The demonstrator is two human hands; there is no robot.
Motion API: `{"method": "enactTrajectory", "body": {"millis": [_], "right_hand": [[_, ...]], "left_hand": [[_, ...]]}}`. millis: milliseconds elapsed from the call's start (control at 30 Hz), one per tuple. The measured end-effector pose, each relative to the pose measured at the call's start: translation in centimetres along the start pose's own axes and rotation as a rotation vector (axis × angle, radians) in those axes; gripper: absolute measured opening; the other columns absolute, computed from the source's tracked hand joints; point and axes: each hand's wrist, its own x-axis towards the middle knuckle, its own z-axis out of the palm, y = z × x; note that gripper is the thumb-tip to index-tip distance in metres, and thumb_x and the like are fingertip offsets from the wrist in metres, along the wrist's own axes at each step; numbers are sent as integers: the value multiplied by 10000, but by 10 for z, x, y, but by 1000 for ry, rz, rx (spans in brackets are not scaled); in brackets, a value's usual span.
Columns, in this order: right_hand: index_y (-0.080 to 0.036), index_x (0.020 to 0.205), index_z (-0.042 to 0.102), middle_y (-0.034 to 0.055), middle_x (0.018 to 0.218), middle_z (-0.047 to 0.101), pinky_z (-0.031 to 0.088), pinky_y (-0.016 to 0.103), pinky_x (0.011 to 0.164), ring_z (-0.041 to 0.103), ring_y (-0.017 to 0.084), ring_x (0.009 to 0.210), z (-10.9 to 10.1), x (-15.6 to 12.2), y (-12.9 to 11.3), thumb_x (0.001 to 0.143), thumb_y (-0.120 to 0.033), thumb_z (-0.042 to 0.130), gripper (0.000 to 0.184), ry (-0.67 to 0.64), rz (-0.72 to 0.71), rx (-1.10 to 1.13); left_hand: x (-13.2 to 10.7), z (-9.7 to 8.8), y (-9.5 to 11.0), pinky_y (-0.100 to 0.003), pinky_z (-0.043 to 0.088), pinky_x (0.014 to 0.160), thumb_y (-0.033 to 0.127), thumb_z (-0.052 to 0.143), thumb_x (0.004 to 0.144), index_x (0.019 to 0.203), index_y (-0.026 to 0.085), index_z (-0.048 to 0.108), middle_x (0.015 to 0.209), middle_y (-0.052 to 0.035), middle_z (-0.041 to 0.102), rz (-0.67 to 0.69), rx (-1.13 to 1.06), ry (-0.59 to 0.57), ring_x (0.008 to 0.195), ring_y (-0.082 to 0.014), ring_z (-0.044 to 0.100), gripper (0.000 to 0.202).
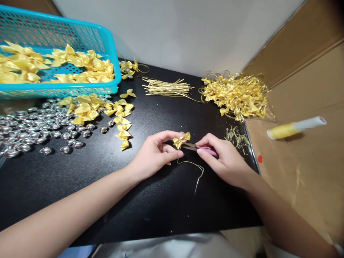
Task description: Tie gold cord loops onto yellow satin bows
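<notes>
Between the fingertips of my left hand [158,152] is a yellow ribbon bow [178,142] with a gold cord on it. My right hand [224,156] grips small thread snips [206,149] with pinkish-purple handles. Their blades are parted and point left, close beside the bow. A thread [192,162] hangs from the bow and curves down to a needle [197,186] over the black table [150,208]. Whether the blades touch the thread I cannot tell.
A turquoise basket [114,59] of yellow bows stands back left. Silvery beads [34,125] and loose bows [86,107] spread before it. Gold cords [166,87] lie at the back, finished-looking bows [236,93] heap right, thread scraps [238,138] below. A yellow-white roll [295,128] rests on cardboard.
</notes>
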Motion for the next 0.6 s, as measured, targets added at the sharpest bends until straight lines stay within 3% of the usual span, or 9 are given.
{"method": "enactTrajectory", "body": {"millis": [267, 500, 600], "right_hand": [[-194, 892, 573, -22, 685, 591, 371, 224, 541, 493, 91, 550, 5, 3, 1, 919, -296, 522, 117, 35, -28, 36], [-186, 883, 582, -15, 703, 572, 362, 225, 538, 488, 95, 585, 10, 5, 7, 926, -317, 515, 152, 43, 17, 220], [-181, 849, 579, -19, 676, 542, 373, 229, 553, 483, 101, 598, 15, 7, 10, 920, -338, 520, 182, 52, 66, 313]], "left_hand": [[0, 0, 1, -132, 440, 455, 159, 822, 654, 1020, 177, 654, 682, 46, 671, 20, -5, 21, 489, -42, 552, 403], [-1, -1, 2, -162, 430, 464, 169, 814, 667, 1056, 196, 660, 612, 56, 636, 7, 19, 13, 490, -69, 559, 418], [0, -1, 1, -166, 432, 473, 168, 814, 664, 1062, 195, 664, 710, 31, 685, 4, 20, 19, 489, -57, 551, 426]]}}
